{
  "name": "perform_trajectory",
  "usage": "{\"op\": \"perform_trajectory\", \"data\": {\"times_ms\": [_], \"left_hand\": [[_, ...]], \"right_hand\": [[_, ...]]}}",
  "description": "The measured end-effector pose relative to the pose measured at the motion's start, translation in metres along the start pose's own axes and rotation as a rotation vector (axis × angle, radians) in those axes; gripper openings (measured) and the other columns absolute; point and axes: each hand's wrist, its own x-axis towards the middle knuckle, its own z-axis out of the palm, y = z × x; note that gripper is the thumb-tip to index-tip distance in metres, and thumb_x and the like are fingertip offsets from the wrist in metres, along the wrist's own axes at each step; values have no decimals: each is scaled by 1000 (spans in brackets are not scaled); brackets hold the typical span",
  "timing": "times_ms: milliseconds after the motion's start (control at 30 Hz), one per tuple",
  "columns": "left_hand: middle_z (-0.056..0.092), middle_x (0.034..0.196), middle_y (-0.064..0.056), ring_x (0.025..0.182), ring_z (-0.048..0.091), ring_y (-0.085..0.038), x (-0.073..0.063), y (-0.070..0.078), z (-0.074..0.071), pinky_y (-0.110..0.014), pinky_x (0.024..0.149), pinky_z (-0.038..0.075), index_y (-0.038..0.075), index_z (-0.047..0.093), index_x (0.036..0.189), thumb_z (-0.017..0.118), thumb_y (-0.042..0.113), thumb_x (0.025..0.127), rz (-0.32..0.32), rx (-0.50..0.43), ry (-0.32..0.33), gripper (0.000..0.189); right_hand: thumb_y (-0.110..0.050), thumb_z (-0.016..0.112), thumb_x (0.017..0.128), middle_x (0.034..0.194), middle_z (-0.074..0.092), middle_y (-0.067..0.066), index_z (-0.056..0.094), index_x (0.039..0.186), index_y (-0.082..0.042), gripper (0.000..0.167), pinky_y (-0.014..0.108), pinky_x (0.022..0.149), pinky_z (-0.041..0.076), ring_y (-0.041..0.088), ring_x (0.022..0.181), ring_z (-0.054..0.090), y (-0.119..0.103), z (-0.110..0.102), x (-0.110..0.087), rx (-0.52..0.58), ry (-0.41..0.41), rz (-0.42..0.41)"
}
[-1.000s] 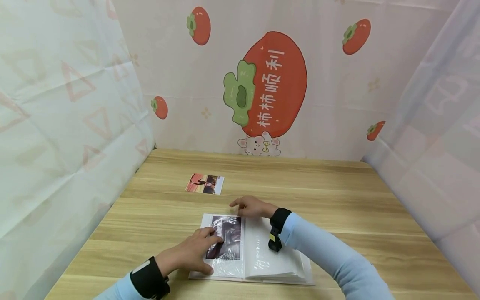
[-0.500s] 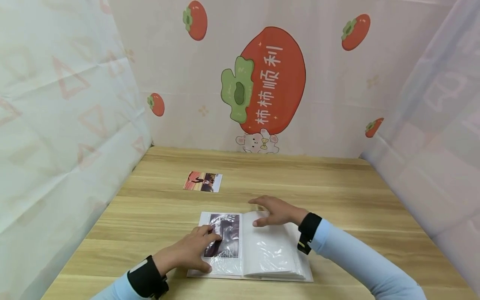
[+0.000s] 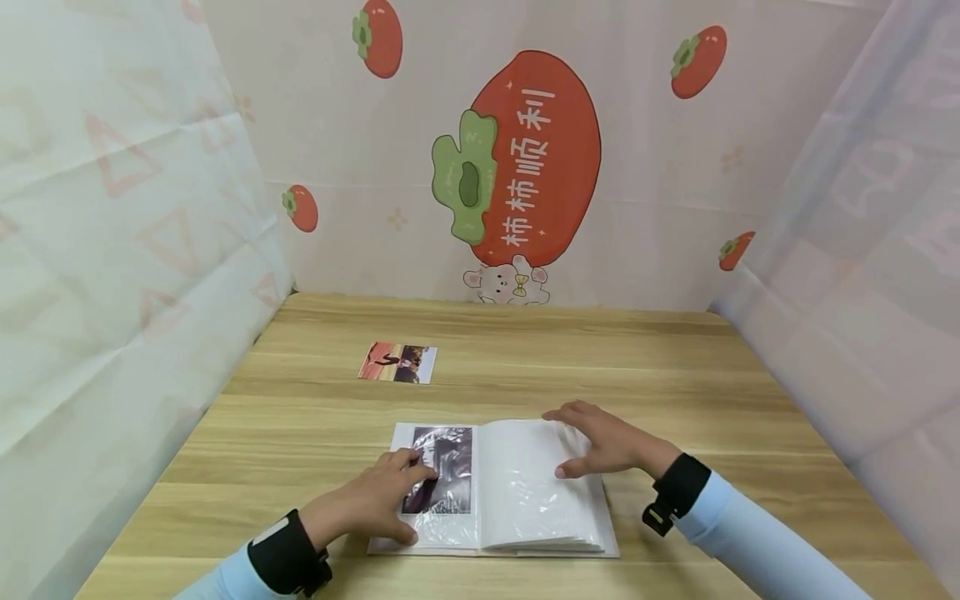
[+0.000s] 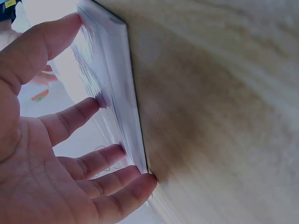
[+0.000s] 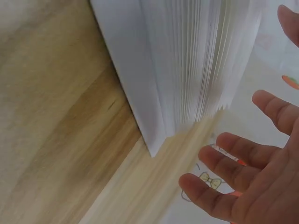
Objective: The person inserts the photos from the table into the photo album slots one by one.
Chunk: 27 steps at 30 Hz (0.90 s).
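Note:
An open photo album lies flat near the front of the table. Its left page holds a dark photo in a clear sleeve; the right side is a stack of white pages. My left hand rests on the left page with spread fingers, and the left wrist view shows the fingertips along the album's edge. Over the outer far part of the right page is my right hand, fingers extended and holding nothing. In the right wrist view those fingers are apart from the page edges.
A loose colour photo lies farther back on the wooden table, left of centre. Printed cloth walls stand behind the table and along both sides.
My right hand has moved right, from the album's spine at its far edge across to the outer side of the right page. The left hand stays on the left page. The view has shifted slightly.

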Motion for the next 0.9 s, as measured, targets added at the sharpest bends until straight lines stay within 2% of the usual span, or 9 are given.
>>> {"op": "perform_trajectory", "data": {"times_ms": [167, 367, 667, 900], "left_hand": [[41, 128, -21, 112, 40, -38, 0, -1, 1, -53, 84, 41, 9, 56, 124, 84, 27, 60, -8, 11, -4, 72], [41, 128, -21, 110, 41, -36, 0, -2, 2, -52, 83, 42, 10, 56, 124, 83, 25, 59, -11, 9, -9, 72], [42, 124, -18, 105, 42, -32, 2, -1, 2, -49, 81, 43, 10, 56, 122, 83, 24, 59, -8, 9, -14, 70], [43, 123, -19, 105, 43, -33, 2, 0, -3, -49, 80, 43, 9, 56, 123, 84, 25, 61, 9, 10, -18, 70]], "right_hand": [[-54, 72, 72, 135, 39, 20, 42, 139, -12, 84, 57, 90, 35, 40, 121, 38, 3, 4, -14, 36, -16, 21], [-54, 74, 70, 132, 39, 17, 41, 139, -10, 89, 56, 90, 35, 37, 119, 39, 9, 16, -24, 84, -64, 42], [-54, 74, 70, 133, 38, 24, 44, 136, -7, 86, 59, 89, 35, 43, 120, 37, 7, 19, -26, 50, -52, 40], [-53, 74, 70, 133, 38, 23, 45, 135, -7, 85, 57, 90, 35, 42, 120, 37, 7, 19, -25, 37, -50, 47]]}}
